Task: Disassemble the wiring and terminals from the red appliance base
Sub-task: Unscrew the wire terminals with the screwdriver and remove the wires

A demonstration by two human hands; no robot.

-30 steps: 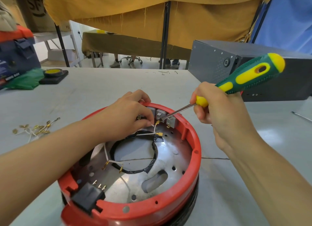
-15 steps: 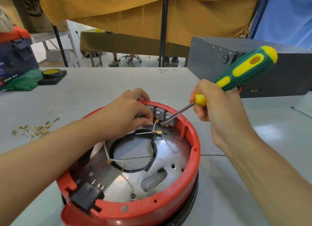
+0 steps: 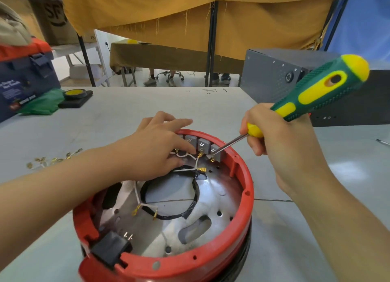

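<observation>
The round red appliance base (image 3: 247,189) lies open side up on the grey table, a metal plate inside it. Grey switch blocks (image 3: 203,143) line its far rim, with gold terminals (image 3: 200,154) and white wires (image 3: 183,170) below them. My left hand (image 3: 156,149) rests on the far rim and pinches a white wire beside the blocks. My right hand (image 3: 274,140) grips a green and yellow screwdriver (image 3: 316,92); its tip touches the rightmost block just above a terminal. A black socket (image 3: 111,250) sits at the near rim.
Several loose gold terminals with wire bits (image 3: 52,159) lie on the table to the left. A grey metal box (image 3: 274,75) stands at the back right. A blue toolbox (image 3: 23,81), green cloth and a tape roll (image 3: 75,93) are at the back left.
My left fingers have spread out more along the far rim while still pinching the wire. The screwdriver tip has shifted slightly right, to the rightmost block.
</observation>
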